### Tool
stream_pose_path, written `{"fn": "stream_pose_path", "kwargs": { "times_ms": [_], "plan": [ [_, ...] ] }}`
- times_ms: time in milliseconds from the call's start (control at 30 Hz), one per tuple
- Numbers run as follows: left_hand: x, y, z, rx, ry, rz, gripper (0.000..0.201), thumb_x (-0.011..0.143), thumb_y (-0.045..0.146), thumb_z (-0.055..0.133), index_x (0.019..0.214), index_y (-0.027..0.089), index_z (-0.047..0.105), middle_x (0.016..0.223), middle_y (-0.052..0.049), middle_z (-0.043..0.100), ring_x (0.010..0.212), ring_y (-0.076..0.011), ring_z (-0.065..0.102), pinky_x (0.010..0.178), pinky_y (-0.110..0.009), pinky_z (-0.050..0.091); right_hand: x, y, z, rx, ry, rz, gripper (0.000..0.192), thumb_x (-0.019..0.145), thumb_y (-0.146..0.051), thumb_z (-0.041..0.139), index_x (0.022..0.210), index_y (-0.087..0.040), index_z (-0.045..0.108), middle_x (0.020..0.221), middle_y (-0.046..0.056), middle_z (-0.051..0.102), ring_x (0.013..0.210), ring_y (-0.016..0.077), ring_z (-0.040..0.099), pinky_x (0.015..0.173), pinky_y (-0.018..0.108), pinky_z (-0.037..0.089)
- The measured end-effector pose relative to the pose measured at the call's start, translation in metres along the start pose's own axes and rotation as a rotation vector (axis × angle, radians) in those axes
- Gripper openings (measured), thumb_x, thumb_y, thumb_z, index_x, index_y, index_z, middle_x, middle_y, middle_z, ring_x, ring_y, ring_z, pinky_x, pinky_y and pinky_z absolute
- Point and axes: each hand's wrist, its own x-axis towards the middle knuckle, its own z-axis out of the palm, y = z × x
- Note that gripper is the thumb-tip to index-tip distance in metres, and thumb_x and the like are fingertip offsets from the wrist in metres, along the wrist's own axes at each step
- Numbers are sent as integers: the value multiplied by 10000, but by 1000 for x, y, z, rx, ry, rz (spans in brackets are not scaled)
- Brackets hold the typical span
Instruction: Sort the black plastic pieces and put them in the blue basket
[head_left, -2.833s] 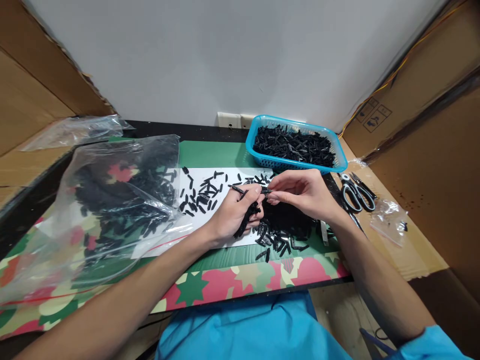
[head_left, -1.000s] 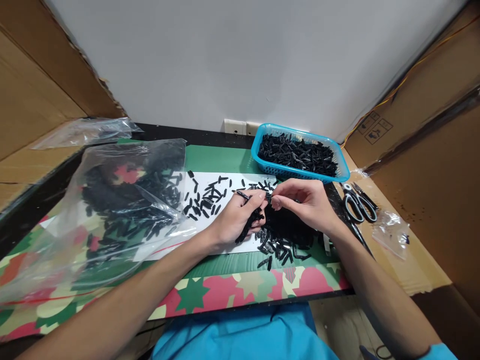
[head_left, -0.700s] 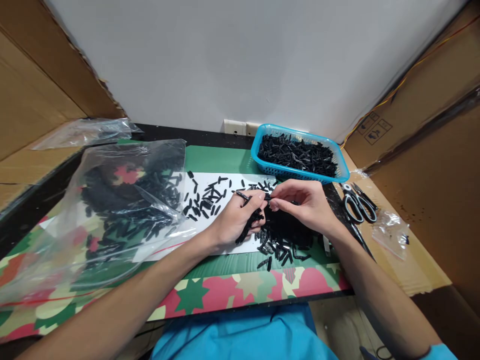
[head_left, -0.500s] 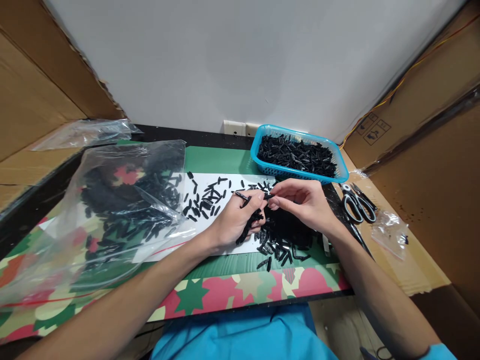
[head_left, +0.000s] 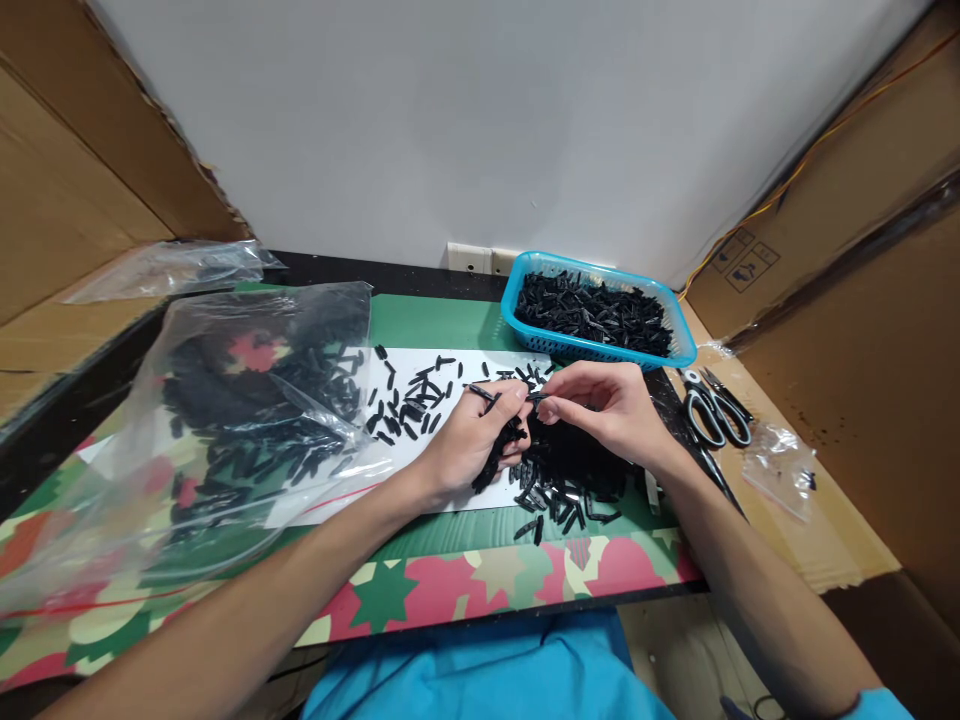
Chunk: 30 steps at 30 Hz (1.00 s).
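Observation:
My left hand (head_left: 480, 432) is closed around several small black strip-shaped pieces (head_left: 495, 460), which stick out above and below the fingers. Between its thumb and forefinger one more piece points to the right. The thumb and forefinger of my right hand (head_left: 600, 405) pinch the far end of that small black piece (head_left: 537, 397), so both hands meet on it. Under my right hand lies a dark heap of the same pieces (head_left: 562, 500). Others are scattered on a white sheet (head_left: 450, 460) beside my left hand. What exactly the pieces are is too small to tell.
A blue plastic basket (head_left: 600, 358) full of black pieces stands behind my right hand. Scissors (head_left: 716, 412) and a small clear bag (head_left: 780, 465) lie at the right. A large clear plastic bag (head_left: 247, 400) with black pieces spreads at the left. Cardboard walls (head_left: 862, 330) flank the table.
Almost nothing differs. The fingers of my right hand have shifted very slightly at the black piece, while my left hand keeps its place and grip.

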Motion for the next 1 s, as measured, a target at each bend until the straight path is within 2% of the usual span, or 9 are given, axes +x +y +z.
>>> {"fn": "stream_pose_path", "kwargs": {
  "times_ms": [133,267,433,633,1000],
  "plan": [
    [1,-3,-3,-15,-15,18,449,963,558,667,771,210,458,551,82,439,386,-38,341,352,-121,261,0,-1,0,-30,10,-10,226,860,-356,861,939,-160,780,829,52,809,737,179,785,732,303,667],
    [0,-3,-5,-18,-47,-59,437,968,612,627,831,230,467,553,85,438,367,-47,295,328,-130,193,0,-1,-1,-45,16,-5,267,827,-390,888,924,-165,781,824,51,811,731,189,789,728,311,672],
    [-1,0,-3,-10,-27,-78,448,959,622,633,823,234,456,540,87,440,359,-46,289,326,-126,184,0,0,-1,-45,13,-10,265,821,-386,895,928,-172,783,826,46,813,734,187,794,727,299,668],
    [1,-2,-4,-6,-44,-57,456,959,622,629,810,228,456,539,85,440,359,-43,294,333,-126,191,0,-1,0,-78,18,-7,294,819,-431,890,923,-178,782,840,51,816,736,197,791,727,317,669],
    [0,-1,-5,19,-26,-78,451,939,608,668,816,234,448,565,95,400,370,-46,290,320,-123,203,-1,3,-2,-184,0,-28,233,885,-403,838,973,-194,783,894,46,813,791,199,789,741,306,650]
  ]
}}
